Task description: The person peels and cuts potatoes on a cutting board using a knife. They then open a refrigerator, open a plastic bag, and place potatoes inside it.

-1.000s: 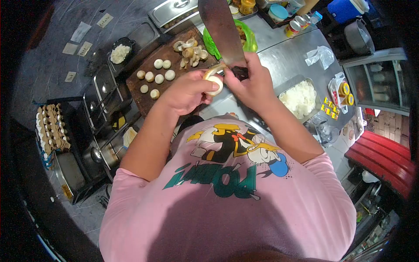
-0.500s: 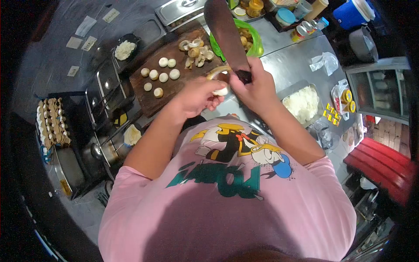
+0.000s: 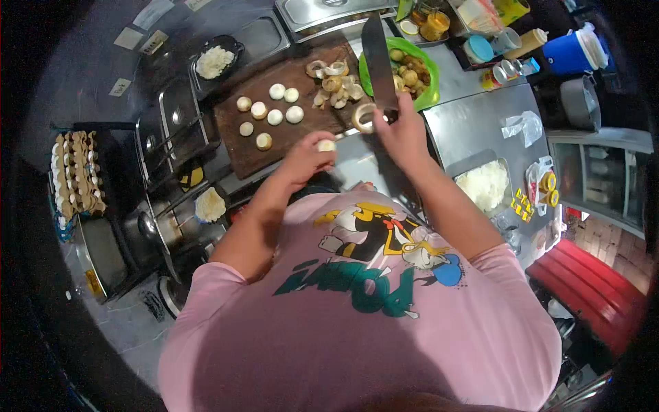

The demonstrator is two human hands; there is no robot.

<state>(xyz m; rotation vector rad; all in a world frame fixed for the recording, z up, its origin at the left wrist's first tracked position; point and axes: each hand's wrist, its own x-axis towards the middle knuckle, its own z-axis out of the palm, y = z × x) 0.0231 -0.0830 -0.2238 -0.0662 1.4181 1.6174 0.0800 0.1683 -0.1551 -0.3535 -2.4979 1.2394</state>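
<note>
My left hand (image 3: 307, 162) is closed round a small peeled white vegetable (image 3: 326, 145) of a kind I cannot make out, just off the near edge of the cutting board (image 3: 237, 147). In my right hand (image 3: 405, 134) is a large knife (image 3: 377, 65), its broad dark blade pointing away from me. A curled strip of peel (image 3: 363, 118) hangs beside the knife handle, near my right thumb. Several peeled white vegetables (image 3: 275, 117) lie on the board, some with brownish patches. Behind them sits a heap of peelings (image 3: 336, 86).
A green plastic bag (image 3: 430, 89) holds unpeeled round vegetables. To the right, a tray of white shredded food (image 3: 484, 185) stands on the steel counter (image 3: 467, 127). A black pan (image 3: 237, 49) of white food and egg trays (image 3: 79, 172) are on the left.
My hands have moved apart. The left, with the vegetable, has shifted left toward the board; the peel strip has come away and stays by the knife. The camera view has shifted slightly.
</note>
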